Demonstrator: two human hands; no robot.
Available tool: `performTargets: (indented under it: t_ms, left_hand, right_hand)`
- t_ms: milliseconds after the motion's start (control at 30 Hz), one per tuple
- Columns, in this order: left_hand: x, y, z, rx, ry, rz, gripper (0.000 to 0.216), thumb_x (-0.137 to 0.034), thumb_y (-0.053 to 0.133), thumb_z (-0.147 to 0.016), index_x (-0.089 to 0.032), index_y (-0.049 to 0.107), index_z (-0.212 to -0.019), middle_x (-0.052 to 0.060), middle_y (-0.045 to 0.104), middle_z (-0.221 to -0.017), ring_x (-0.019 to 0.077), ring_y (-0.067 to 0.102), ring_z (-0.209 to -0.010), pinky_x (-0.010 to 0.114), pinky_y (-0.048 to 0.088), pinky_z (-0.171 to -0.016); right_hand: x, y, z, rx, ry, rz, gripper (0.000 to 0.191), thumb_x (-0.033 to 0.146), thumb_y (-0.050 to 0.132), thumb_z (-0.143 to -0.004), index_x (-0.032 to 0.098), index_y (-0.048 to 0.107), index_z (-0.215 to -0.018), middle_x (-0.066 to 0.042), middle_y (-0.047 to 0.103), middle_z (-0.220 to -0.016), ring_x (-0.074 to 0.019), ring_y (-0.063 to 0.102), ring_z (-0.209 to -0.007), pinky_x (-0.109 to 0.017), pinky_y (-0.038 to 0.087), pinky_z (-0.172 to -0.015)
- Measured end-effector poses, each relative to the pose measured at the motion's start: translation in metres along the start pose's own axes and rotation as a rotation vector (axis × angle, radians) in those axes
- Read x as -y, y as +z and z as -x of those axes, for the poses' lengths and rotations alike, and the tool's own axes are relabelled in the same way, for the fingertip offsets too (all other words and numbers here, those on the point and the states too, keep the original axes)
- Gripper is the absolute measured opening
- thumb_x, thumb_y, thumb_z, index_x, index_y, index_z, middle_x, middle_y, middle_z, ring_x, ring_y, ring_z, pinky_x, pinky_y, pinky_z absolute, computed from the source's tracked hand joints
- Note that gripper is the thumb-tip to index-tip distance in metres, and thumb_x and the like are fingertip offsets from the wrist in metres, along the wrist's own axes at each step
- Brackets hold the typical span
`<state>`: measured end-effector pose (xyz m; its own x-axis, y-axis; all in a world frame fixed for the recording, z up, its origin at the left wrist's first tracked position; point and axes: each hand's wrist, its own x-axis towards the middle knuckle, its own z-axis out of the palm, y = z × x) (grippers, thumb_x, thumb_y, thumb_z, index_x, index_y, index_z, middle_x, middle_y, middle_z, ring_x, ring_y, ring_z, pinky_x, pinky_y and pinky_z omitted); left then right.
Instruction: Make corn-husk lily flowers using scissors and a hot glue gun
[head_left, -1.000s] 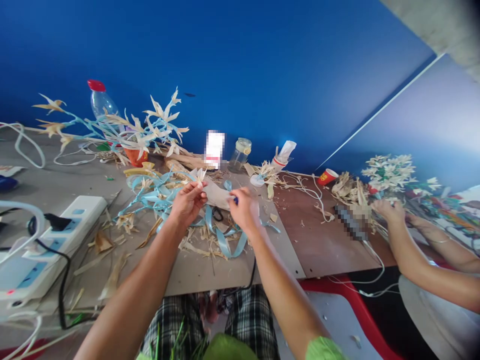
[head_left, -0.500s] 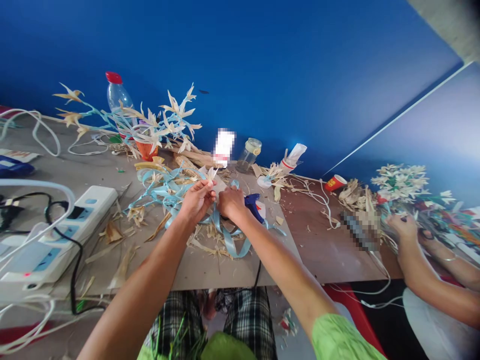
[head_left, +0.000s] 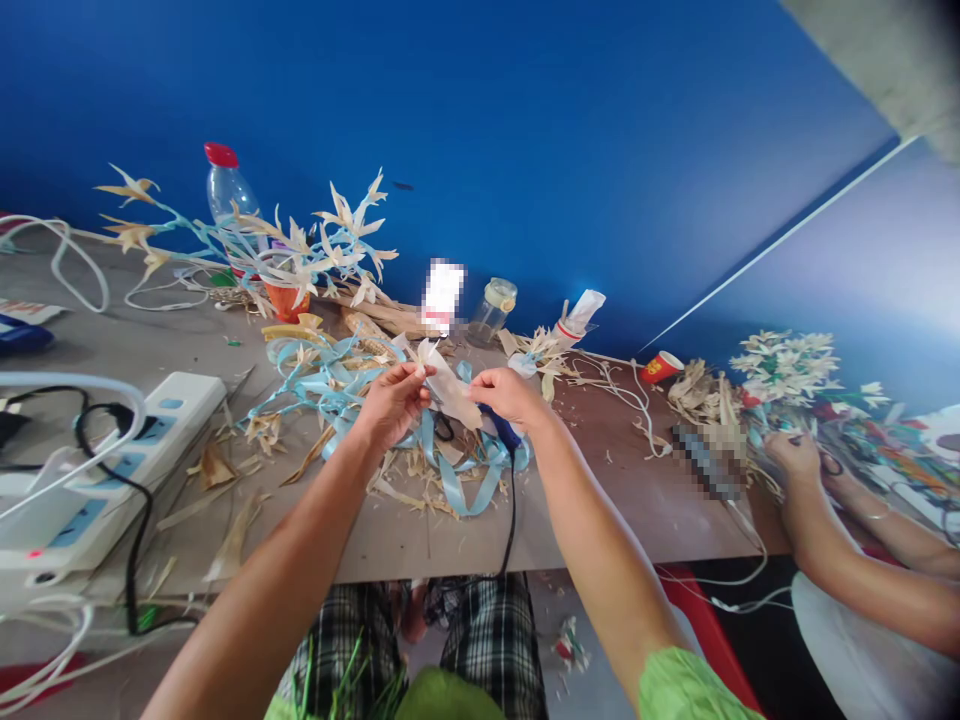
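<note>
Pale dried husk is the material in hand. In the head view, the left hand (head_left: 394,400) is closed in a pinch on the near end of a husk piece (head_left: 452,388), just under a small husk flower (head_left: 427,352) that stands above its fingertips. The right hand (head_left: 511,395) is closed on the far end of the same piece, thumb and forefinger together. The piece is held taut between the two hands, a little above the surface (head_left: 450,545).

A blue glue gun (head_left: 504,432) shows just under the right palm, its black cord (head_left: 513,510) dropping over the edge. Whether the lower fingers grip it cannot be told. Loops of light blue ribbon (head_left: 459,492) and husk scraps lie beneath both hands.

The step looks like fitting or wrapping the husk piece at the base of the flower. Any next move calls for a steady left pinch, so that the flower does not turn, and care for the gun's tip near the fingers.

Further off stand a finished flower branch (head_left: 330,240), a plastic bottle (head_left: 225,195), a glass jar (head_left: 491,308) and a power strip (head_left: 112,470). A co-worker's hand (head_left: 795,455) works at the right.
</note>
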<state>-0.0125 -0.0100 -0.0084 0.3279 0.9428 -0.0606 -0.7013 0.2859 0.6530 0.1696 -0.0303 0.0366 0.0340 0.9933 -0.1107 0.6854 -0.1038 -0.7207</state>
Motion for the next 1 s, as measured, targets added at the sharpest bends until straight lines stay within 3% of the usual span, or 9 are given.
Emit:
performTargets:
  t_ms: [133,233,433,600,733,867,1000]
  left_hand:
    - [0.002,0.003,0.003,0.006,-0.036,-0.011,0.020,-0.016,0.077,-0.061,-0.011,0.059,-0.069,0.006,0.067,-0.088,0.0035,0.053,-0.049,0.016,0.043,-0.044]
    - [0.003,0.000,0.001,0.023,-0.102,0.013,0.018,-0.012,0.075,-0.062,-0.012,0.059,-0.071,0.005,0.066,-0.087,0.0043,0.055,-0.051,0.016,0.044,-0.045]
    - [0.006,-0.006,-0.002,0.081,-0.144,0.076,0.015,-0.010,0.073,-0.064,-0.012,0.061,-0.070,0.004,0.065,-0.078,0.0034,0.050,-0.047,0.017,0.043,-0.045]
    - [0.005,-0.006,-0.005,-0.004,-0.074,0.050,0.015,-0.010,0.075,-0.061,-0.009,0.061,-0.069,0.003,0.064,-0.075,0.0023,0.049,-0.047,0.015,0.042,-0.045]
    - [0.005,-0.010,-0.007,-0.075,0.000,-0.017,0.020,-0.016,0.077,-0.059,-0.010,0.062,-0.070,0.002,0.062,-0.070,0.0032,0.051,-0.047,0.016,0.042,-0.045]
    - [0.010,-0.008,-0.008,-0.129,0.110,-0.206,0.020,-0.021,0.077,-0.059,-0.013,0.061,-0.068,-0.001,0.056,-0.058,0.0057,0.052,-0.046,0.017,0.039,-0.044]
    - [0.013,-0.002,-0.005,-0.143,0.226,-0.414,0.021,-0.025,0.076,-0.060,-0.014,0.062,-0.070,0.000,0.060,-0.071,0.0068,0.056,-0.049,0.018,0.039,-0.045]
  right_hand:
    - [-0.014,-0.006,0.003,0.116,0.003,-0.470,0.029,0.039,0.075,-0.055,0.014,0.062,-0.063,0.003,0.055,-0.054,-0.0076,0.043,-0.051,-0.023,0.034,-0.054]
    - [-0.015,-0.006,0.004,0.179,0.016,-0.698,0.034,0.039,0.080,-0.049,0.013,0.062,-0.064,0.003,0.057,-0.055,-0.0072,0.044,-0.051,-0.023,0.035,-0.054]
    - [-0.012,-0.002,0.005,0.202,0.018,-0.757,0.033,0.036,0.081,-0.048,0.014,0.062,-0.063,0.004,0.055,-0.054,-0.0066,0.042,-0.050,-0.023,0.032,-0.053]
    - [-0.012,-0.005,0.007,0.095,-0.031,-0.708,0.029,0.036,0.079,-0.052,0.015,0.060,-0.062,0.004,0.054,-0.056,-0.0067,0.041,-0.052,-0.023,0.031,-0.054]
    - [-0.014,-0.020,0.011,-0.039,-0.076,-0.889,0.027,0.034,0.078,-0.055,0.018,0.060,-0.067,0.004,0.052,-0.057,-0.0081,0.042,-0.053,-0.024,0.033,-0.055]
    - [-0.016,-0.035,0.017,-0.196,-0.174,-1.059,0.023,0.030,0.077,-0.058,0.020,0.060,-0.069,0.003,0.056,-0.065,-0.0083,0.043,-0.054,-0.025,0.035,-0.056]
    - [-0.015,-0.031,0.022,-0.240,-0.248,-1.091,0.024,0.032,0.079,-0.055,0.021,0.060,-0.065,0.001,0.060,-0.072,-0.0086,0.044,-0.055,-0.027,0.038,-0.059]
